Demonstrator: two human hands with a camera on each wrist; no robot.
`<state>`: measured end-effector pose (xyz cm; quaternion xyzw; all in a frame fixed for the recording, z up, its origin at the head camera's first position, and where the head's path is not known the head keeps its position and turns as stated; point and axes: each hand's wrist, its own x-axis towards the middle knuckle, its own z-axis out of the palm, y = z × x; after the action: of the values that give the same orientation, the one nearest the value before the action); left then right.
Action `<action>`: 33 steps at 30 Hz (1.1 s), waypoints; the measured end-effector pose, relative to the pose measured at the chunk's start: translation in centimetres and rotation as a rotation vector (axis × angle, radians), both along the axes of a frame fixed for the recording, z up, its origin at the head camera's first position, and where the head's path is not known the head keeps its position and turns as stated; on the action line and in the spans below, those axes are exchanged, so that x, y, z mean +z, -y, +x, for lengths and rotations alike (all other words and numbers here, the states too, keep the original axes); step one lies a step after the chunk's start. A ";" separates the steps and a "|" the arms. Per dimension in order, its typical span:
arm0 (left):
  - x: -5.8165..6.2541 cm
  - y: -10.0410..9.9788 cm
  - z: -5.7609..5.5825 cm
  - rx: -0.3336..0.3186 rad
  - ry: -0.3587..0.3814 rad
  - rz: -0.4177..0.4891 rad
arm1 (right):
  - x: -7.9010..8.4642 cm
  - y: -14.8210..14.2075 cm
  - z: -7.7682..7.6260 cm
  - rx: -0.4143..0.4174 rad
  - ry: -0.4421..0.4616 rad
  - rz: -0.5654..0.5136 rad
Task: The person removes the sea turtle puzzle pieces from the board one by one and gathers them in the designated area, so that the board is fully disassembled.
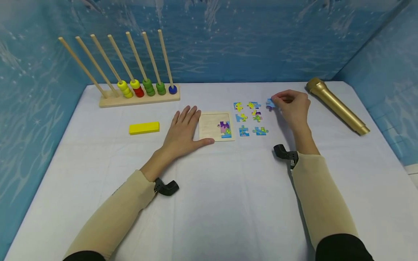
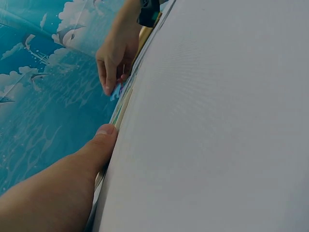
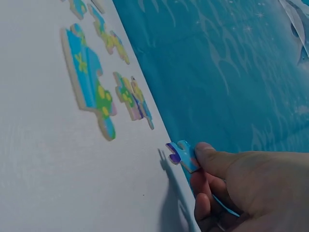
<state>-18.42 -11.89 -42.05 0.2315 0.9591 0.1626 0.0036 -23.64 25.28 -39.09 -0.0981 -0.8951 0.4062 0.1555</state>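
Note:
Between thumb and fingers, my right hand (image 1: 292,107) pinches a blue and purple jigsaw piece (image 3: 186,154), raised off the table in the right wrist view. My left hand (image 1: 184,134) lies with fingers spread at the left side of a square wooden puzzle tray (image 1: 209,119), its thumb (image 2: 102,137) along the near edge. Inside the tray, joined purple, green and blue pieces (image 1: 225,129) fill part of the right side. Several loose jigsaw pieces (image 1: 260,131) are laid out in rows right of the tray; a few show close up in the right wrist view.
A yellow block (image 1: 144,128) lies left of my left hand. Behind it stands a wooden peg rack (image 1: 140,100) with coloured beads on tall rods. A gold microphone-shaped object (image 1: 337,106) lies at the right. Blue patterned cloth walls (image 1: 241,47) border the white table (image 1: 209,203).

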 end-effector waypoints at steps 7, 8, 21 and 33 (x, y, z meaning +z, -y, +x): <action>0.0 -0.1 0.0 0.003 0.004 0.001 | 0.1 0.2 -0.1 0.020 0.036 0.061; 0.0 -0.1 0.0 0.004 0.005 -0.001 | 0.1 0.2 -0.1 0.018 0.039 0.063; 0.2 0.0 0.0 0.003 0.012 -0.005 | -0.5 0.0 -0.2 0.080 0.081 0.064; -0.1 0.0 -0.1 -0.002 0.002 0.005 | -0.4 0.3 -0.2 0.107 -0.033 0.073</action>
<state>-18.54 -11.90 -42.15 0.2322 0.9585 0.1653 0.0040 -23.82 24.94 -39.46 -0.0376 -0.9106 0.3827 0.1517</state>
